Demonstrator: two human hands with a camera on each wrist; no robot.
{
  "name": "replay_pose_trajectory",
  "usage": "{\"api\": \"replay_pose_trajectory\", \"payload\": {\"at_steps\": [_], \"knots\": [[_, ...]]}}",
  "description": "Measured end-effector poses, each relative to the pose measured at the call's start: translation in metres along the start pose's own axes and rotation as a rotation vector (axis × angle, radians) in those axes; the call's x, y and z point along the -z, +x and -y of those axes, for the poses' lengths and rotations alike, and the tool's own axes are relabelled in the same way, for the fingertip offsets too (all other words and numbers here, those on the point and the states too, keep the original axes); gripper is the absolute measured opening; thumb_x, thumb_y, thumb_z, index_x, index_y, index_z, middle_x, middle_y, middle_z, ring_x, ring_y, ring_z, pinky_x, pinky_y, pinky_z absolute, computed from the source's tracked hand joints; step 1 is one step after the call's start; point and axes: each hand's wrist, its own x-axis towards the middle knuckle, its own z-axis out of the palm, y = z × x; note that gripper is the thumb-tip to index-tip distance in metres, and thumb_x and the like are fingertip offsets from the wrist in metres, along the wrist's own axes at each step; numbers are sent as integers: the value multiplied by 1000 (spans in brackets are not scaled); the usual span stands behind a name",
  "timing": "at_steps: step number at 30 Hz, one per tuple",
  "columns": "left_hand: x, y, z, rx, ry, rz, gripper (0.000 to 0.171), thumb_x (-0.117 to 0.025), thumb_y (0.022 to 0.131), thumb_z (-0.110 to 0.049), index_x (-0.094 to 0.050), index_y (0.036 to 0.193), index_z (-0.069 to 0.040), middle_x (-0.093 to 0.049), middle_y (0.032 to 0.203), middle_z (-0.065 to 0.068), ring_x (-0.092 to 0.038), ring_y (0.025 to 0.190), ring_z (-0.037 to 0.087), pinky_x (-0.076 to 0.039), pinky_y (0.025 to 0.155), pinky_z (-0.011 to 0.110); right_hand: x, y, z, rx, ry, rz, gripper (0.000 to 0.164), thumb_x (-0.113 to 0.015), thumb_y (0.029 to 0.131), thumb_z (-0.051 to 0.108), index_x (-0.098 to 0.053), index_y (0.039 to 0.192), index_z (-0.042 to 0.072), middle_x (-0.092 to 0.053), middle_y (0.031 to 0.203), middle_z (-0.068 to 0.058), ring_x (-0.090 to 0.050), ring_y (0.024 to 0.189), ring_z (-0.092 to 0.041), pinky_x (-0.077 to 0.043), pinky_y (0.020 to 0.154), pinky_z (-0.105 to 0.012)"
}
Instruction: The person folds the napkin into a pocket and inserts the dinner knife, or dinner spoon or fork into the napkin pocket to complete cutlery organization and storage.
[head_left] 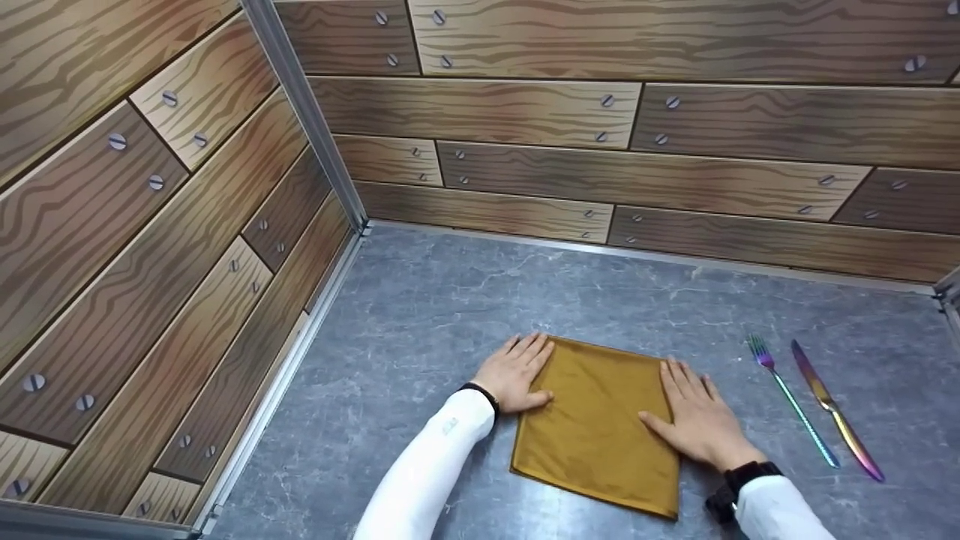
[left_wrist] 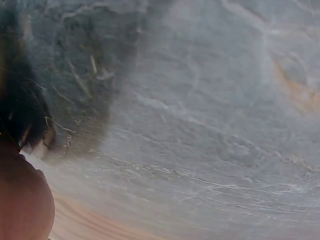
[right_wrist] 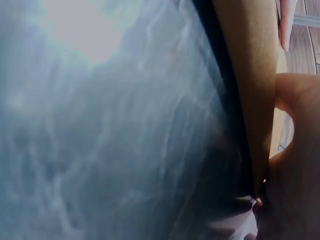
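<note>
A mustard-gold cloth [head_left: 600, 435], folded into a flat rectangle, lies on the grey marbled table. My left hand [head_left: 514, 375] rests on its left edge near the far corner, fingers straight and thumb on the fabric. On the right edge lies my right hand [head_left: 694, 416], its fingers extended along the border and the thumb reaching over the cloth. The right wrist view shows the cloth [right_wrist: 252, 85] from low down beside the right hand [right_wrist: 297, 130]. Only a blurred part of the left hand [left_wrist: 25, 200] appears in the left wrist view.
Right of the cloth lie a rainbow-coloured fork [head_left: 787, 405] and a matching knife [head_left: 836, 412], side by side. Wood-patterned panels [head_left: 525, 112] wall the table [head_left: 420, 300] at the back and left, with metal strips along their lower edges.
</note>
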Motion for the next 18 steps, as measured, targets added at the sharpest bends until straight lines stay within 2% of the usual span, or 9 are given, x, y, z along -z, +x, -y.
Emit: {"api": "replay_pose_trajectory", "payload": {"at_steps": [5,11,18], "knots": [[0,7,-1,18,25,6,88,-23,86,-72,-10,150,-14,-7,155,4,-4,141,19,-8,113,38,0,5,-8,24,-7,-29,94,-39,87,66,-13,147,0,-12,152,-21,-10,138,-38,-5,108,-56],[-6,9,3,18,37,-35,89,-20,85,-73,-9,150,-14,-7,155,5,-6,141,20,-10,112,39,-2,9,-14,63,-16,-69,90,-39,89,64,-13,148,1,-12,152,-19,-10,138,-36,-6,108,-56],[-6,7,2,11,2,-58,89,-21,86,-72,-8,150,-12,-8,155,6,-6,141,21,-9,112,42,-5,7,-16,78,-16,-98,89,-40,89,63,-15,148,2,-12,152,-18,-11,138,-36,-6,108,-55]]}}
